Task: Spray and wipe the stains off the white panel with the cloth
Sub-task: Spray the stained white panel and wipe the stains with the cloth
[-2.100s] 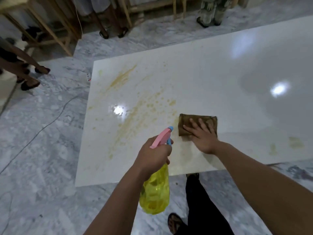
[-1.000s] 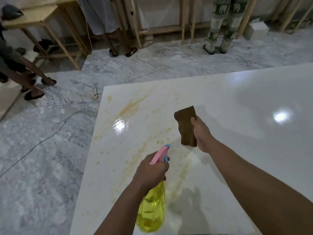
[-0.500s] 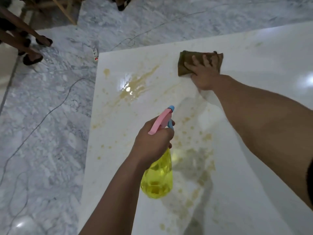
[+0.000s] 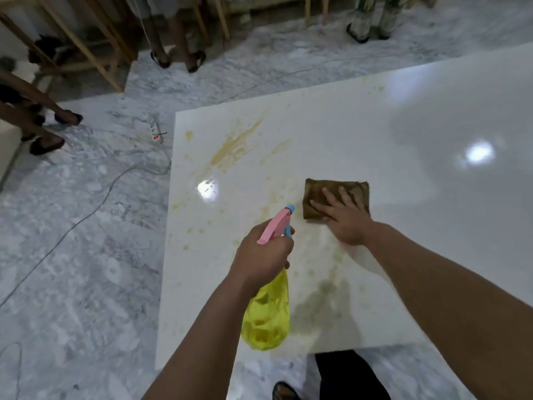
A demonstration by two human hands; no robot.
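A large glossy white panel (image 4: 389, 134) lies flat on the marble floor. Yellow-brown stains (image 4: 233, 145) streak and speckle its left part. My left hand (image 4: 261, 255) grips a yellow spray bottle (image 4: 266, 316) with a pink and blue trigger head, held above the panel's near left area, nozzle pointing away from me. My right hand (image 4: 344, 219) presses flat, fingers spread, on a folded brown cloth (image 4: 317, 189) that lies on the panel, right of the stains.
A white power strip (image 4: 155, 131) and its cable (image 4: 86, 215) lie on the floor left of the panel. Other people's legs and sandalled feet (image 4: 176, 57) stand beyond the far edge and at the far left, among wooden frames. My own leg (image 4: 346, 376) is at the panel's near edge.
My right hand has drawn the cloth back from the panel's far edge toward me, across the middle. The spray bottle stays gripped in my left hand.
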